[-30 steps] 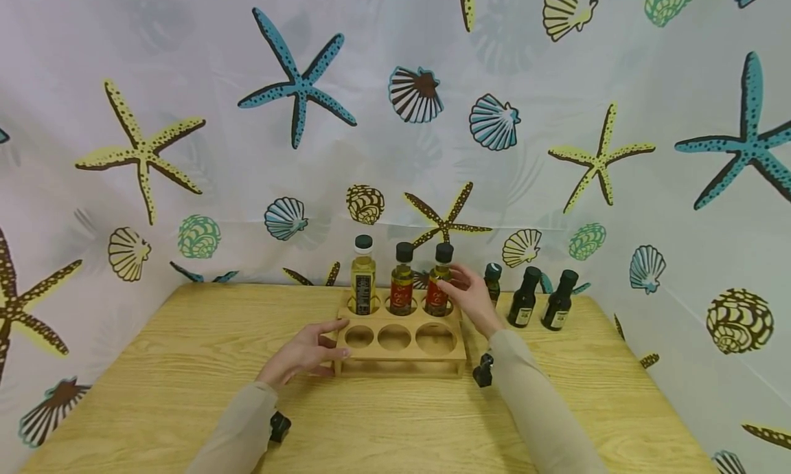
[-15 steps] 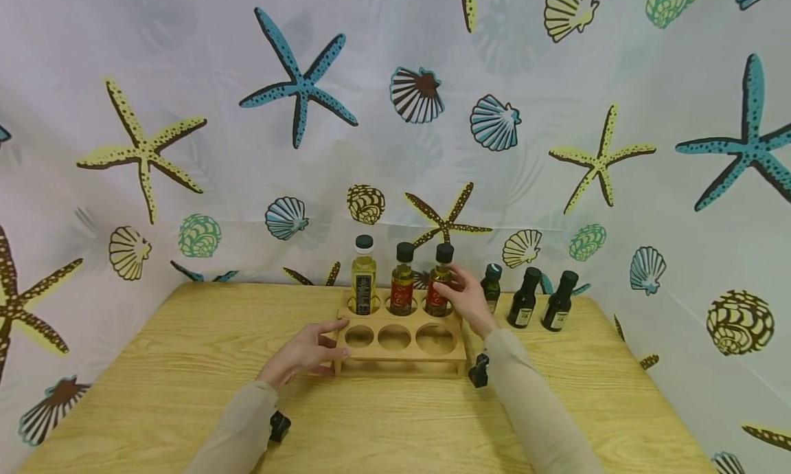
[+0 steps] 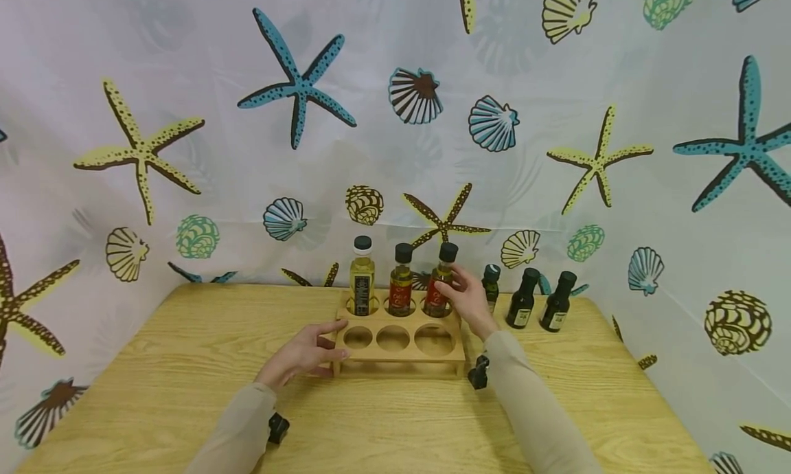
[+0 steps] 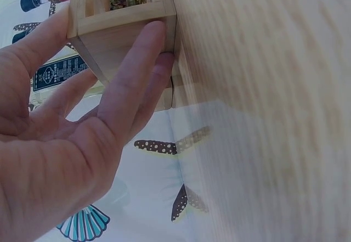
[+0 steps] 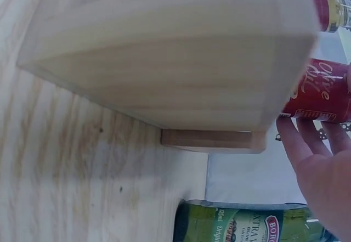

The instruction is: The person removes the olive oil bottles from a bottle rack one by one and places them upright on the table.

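Your right hand (image 3: 467,297) has its fingers wrapped round the red-label bottle (image 3: 440,285), tilted in the rack's (image 3: 400,350) back-right hole. Left hand (image 3: 301,354) lies flat-fingered against the rack's left end.

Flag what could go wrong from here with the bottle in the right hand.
The tilted bottle that the right hand holds sits close beside its neighbour; it could knock it. It might also catch on the rack hole; the left hand only rests against the rack's end, so the rack may shift.
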Tool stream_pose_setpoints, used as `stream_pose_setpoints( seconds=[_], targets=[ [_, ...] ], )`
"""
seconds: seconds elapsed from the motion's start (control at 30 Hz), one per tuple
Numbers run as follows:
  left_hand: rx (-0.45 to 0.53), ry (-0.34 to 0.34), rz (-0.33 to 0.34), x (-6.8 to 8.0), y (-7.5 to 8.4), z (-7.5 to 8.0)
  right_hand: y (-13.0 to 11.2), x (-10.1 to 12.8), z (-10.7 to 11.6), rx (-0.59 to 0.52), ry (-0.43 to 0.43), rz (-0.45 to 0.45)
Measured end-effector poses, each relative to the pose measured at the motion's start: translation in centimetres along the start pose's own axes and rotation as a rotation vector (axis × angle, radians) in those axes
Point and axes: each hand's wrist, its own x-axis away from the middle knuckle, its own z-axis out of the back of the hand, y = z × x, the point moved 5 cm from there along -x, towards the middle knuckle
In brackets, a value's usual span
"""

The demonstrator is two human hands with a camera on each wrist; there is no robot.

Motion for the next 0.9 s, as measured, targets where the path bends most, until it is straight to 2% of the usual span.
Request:
stream_pose_setpoints(
  seconds=[0.3,0.47,0.7,0.9],
  targets=[
    [0.006,-0.007,-0.01,-0.1,0.2,0.0,-0.6,-0.2,0.5,-0.053,-0.015,0.029],
    [-0.002,0.0,0.002,-0.2,0.5,-0.1,-1.0,0.1,1.0,-0.047,0.01,0.043],
    [0.01,0.017,0.038,0.0,0.0,-0.2,-1.6,0.8,1.5,-0.038,0.04,0.07],
    [0.001,0.013,0.017,0.0,-0.1,-0.1,-2.2,1.0,2.2,-0.094,0.051,0.074]
  ],
)
